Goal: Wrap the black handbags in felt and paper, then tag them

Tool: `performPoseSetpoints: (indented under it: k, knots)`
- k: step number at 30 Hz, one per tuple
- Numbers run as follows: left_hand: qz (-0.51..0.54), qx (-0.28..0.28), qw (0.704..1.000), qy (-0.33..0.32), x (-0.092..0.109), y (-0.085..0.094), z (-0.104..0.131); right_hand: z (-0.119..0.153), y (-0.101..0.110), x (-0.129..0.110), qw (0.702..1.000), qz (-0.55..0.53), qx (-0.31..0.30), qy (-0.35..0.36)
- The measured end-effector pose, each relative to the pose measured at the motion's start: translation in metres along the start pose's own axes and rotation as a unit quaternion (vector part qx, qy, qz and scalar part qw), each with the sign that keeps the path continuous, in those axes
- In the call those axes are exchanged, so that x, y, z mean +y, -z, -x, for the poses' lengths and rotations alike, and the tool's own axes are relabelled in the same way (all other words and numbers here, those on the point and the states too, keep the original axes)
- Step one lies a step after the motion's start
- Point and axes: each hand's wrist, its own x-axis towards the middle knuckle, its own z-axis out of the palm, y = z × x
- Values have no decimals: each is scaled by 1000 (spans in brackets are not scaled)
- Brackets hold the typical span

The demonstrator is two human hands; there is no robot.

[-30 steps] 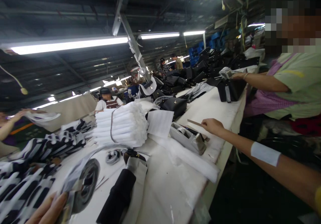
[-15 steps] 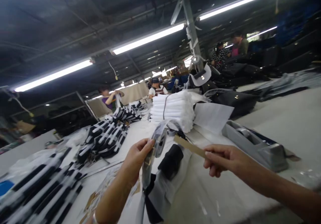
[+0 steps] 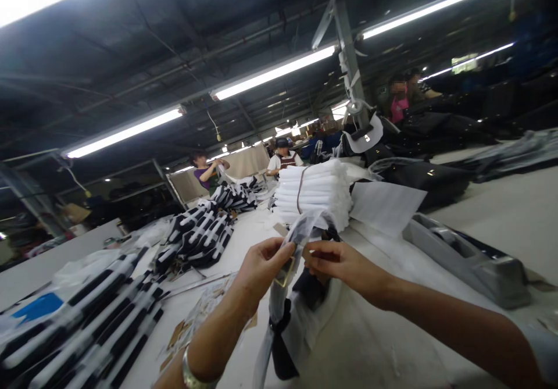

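Dim workshop, white tabletop (image 3: 392, 351): strap (image 3: 300, 232) in pale film, raised between both hands.
Left hand (image 3: 264, 267) pinched tight on the strap, gold-coloured fitting (image 3: 284, 277) just below its thumb; right hand (image 3: 346, 264) close alongside, fingers drawn together, anything between them impossible to tell. Film around the strap; black piece (image 3: 311, 289) beneath the hands partly bare, covering apparently incomplete. Right of the right hand, grey open-topped holder (image 3: 501, 281), contents unclear; beyond both hands, banded white rolls (image 3: 320, 188); left of the left hand, black-and-white stacks (image 3: 91, 313).
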Motion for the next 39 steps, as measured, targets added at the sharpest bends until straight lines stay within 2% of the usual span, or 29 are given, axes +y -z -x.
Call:
performPoseSetpoints:
  k: [4,10,12,16,20,26,28,33,36,39]
  knots:
    - [-1,-6,1000,-8,1,-1,0,1,-2,-13,999,-19,-45,-9]
    - [-25,-39,998,-40,2,2,1,4,-4,-28,998,-40,-36,-42]
    - [-45,-45,996,-57,1,3,2,2,-7,-31,998,-14,-8,-56]
    - [-74,-21,993,-88,-1,1,2,-4,-14,-36,995,36,66,-67]
    - [-60,-5,995,-78,-5,-2,3,-7,-19,-34,993,29,101,-47]
    - [77,100,992,-28,-8,-9,3,-7,-20,-31,991,49,118,-32]
    - [139,102,985,-15,-5,-14,4,-7,-20,-34,993,38,109,-36]
    - [211,24,976,-38,2,-24,11,-6,-13,-41,998,-6,49,-45]
    - [197,34,979,-37,0,-25,13,-2,-7,-38,993,-101,9,-54]
    - [180,61,981,-33,-5,-23,13,3,-3,-28,974,-218,6,-58]
